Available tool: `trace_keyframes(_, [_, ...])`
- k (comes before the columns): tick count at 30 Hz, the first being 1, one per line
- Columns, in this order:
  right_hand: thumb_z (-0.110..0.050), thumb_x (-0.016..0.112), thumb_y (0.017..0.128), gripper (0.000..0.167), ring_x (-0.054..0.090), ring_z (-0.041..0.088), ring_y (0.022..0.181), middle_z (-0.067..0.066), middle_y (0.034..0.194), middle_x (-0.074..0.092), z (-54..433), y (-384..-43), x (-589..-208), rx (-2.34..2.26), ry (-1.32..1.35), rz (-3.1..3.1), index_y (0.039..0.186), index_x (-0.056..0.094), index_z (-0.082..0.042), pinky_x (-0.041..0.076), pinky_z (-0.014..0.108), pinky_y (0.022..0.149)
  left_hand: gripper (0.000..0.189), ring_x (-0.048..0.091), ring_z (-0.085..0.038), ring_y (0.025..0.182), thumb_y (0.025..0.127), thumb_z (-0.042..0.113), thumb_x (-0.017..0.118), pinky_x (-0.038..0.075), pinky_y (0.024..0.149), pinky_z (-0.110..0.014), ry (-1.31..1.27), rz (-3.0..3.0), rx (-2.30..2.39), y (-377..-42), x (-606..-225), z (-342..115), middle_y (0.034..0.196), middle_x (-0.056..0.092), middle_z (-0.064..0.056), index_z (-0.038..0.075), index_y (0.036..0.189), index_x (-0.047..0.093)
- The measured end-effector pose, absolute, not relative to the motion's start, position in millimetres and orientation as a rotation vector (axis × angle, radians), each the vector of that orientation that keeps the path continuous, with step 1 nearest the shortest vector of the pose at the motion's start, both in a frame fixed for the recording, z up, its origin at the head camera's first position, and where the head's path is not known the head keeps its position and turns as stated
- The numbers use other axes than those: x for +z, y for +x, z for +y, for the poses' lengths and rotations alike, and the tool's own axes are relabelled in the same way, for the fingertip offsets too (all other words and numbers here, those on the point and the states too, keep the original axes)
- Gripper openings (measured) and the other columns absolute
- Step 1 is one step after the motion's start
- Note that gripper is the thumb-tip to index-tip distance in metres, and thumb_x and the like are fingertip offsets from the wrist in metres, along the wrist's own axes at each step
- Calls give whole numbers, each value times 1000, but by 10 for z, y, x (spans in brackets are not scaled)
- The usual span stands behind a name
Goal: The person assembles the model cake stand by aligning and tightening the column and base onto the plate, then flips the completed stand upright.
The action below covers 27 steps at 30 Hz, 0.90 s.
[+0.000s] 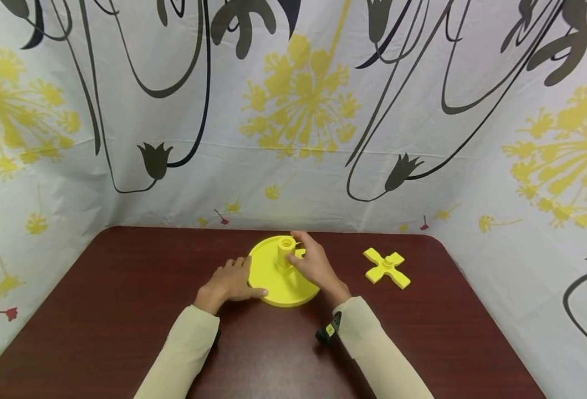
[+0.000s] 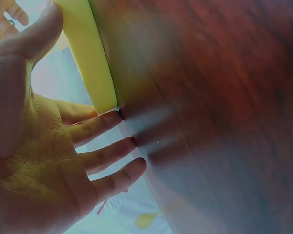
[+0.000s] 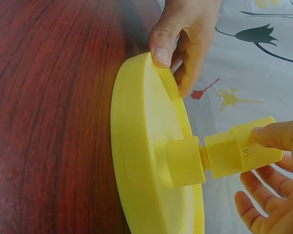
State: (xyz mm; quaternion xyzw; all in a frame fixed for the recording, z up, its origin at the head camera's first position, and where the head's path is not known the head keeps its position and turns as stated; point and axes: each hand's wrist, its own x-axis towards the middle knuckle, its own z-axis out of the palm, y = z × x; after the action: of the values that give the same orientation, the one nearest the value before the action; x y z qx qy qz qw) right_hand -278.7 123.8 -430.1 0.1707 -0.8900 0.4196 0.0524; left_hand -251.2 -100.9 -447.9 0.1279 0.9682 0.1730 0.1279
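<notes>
A round yellow base (image 1: 268, 280) with a raised rim lies on the table, a short round socket (image 3: 185, 161) at its middle. In line with this socket stands a yellow post (image 1: 284, 255) marked "3A", hollow at its top; a narrow neck shows between the two in the right wrist view. My right hand (image 1: 318, 269) holds the post's upper part, thumb on one side, with some fingers partly hidden behind it. At the base's left edge, my left hand (image 1: 230, 281) holds the rim, thumb on top and fingers along the outer side; its outer fingertips reach the tabletop.
A yellow cross-shaped piece (image 1: 387, 267) with a raised round centre lies on the table to the right of the base. The dark red-brown table (image 1: 148, 277) has rounded far corners. Patterned white cloth (image 1: 253, 183) hangs behind it and at both sides.
</notes>
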Motion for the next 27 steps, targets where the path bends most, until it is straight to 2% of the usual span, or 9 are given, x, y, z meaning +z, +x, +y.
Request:
trace_keyframes(5, [-11, 73, 90, 56, 56, 36, 121, 16, 135, 56, 1231, -2773, -4291, 1237, 539, -2700, 140, 50, -1, 52, 49, 92, 107, 38, -43, 135, 83, 62, 69, 36, 106, -59, 367, 2796, 537, -2501, -4453, -1004, 150, 39, -24, -3, 155, 24])
trace_keyframes(11, [-10, 70, 92, 57, 53, 32, 128, 14, 143, 52, 1262, -2781, -4286, 1313, 589, -2710, 144, 47, -6, 48, 51, 99, 107, 39, -44, 135, 83, 60, 71, 37, 106, -58, 362, 2784, 547, -2498, -4434, -991, 149, 39, -25, -4, 154, 25])
trace_keyframes(15, [-7, 67, 93, 56, 53, 33, 128, 17, 145, 50, 1282, -2799, -4282, 1348, 625, -2707, 145, 45, -4, 47, 51, 101, 108, 38, -45, 136, 82, 60, 72, 37, 107, -57, 359, 2773, 554, -2502, -4413, -992, 149, 38, -26, -5, 154, 24])
trace_keyframes(27, [-9, 71, 92, 55, 57, 30, 120, 13, 139, 55, 1241, -2798, -4317, 1283, 542, -2714, 142, 49, -6, 53, 47, 93, 107, 33, -45, 140, 84, 56, 72, 36, 108, -56, 333, 2723, 586, -2497, -4393, -989, 153, 32, -26, -4, 155, 20])
